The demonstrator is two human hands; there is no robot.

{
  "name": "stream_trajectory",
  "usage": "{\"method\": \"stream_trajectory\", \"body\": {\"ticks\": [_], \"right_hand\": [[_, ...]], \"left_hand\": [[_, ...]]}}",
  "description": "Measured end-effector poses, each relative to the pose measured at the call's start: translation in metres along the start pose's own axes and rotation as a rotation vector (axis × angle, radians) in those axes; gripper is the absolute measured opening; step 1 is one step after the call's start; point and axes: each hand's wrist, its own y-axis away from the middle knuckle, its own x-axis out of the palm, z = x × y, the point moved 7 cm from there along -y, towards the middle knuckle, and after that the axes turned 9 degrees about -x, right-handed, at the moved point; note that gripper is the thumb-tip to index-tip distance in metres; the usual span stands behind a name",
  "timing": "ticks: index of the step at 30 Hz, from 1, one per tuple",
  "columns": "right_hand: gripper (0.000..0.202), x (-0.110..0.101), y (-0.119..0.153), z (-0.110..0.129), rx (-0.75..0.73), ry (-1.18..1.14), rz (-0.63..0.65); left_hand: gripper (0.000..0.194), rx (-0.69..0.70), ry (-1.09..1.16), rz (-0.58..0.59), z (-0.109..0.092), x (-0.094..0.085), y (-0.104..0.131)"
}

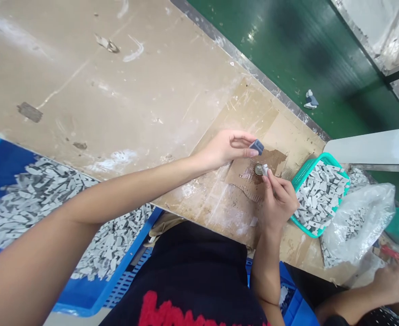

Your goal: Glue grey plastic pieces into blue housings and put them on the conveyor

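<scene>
- One broad tabletop (pixel 152 90), scuffed and stained.
- One blue bin (pixel 80 292) beside the near edge, heaped with loose pale parts (pixel 43 199); seemingly many left to handle.
- One green basket (pixel 301 174), full of similar parts, just beside the right grip (pixel 279 201).
- Torn cardboard (pixel 245 183) lying flat on the tabletop.
- Left grip (pixel 225 147): thumb and fingers clamped on a dark block (pixel 256 146).
- Right grip: thumb and fingers pinched together on a pale piece (pixel 265 169).
- Dark block at left fingertips, above the cardboard, apart from the pale piece; handling seemingly midway.
- Round cap (pixel 258 169) between both grips.
- Pale piece at right fingertips, by the cap's edge; contact unclear.
</scene>
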Motion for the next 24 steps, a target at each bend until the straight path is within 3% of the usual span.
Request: {"method": "stream_trajectory", "body": {"ticks": [4,9,18,24], "right_hand": [[0.022,-0.013,-0.003,0.001,0.122,-0.154,-0.105],[0.022,-0.023,-0.003,0.008,0.128,-0.256,-0.194],[0.030,-0.019,-0.004,0.018,0.090,-0.292,-0.054],[0.040,-0.014,-0.004,0.027,0.042,-0.274,-0.038]], "left_hand": [[0.030,-0.083,-0.129,0.052,0.006,0.009,0.006],[0.026,-0.161,-0.157,0.140,0.015,0.023,0.014],[0.027,-0.182,-0.143,0.190,0.021,0.031,0.020],[0.021,-0.163,-0.192,0.120,0.012,0.030,0.027]]}}
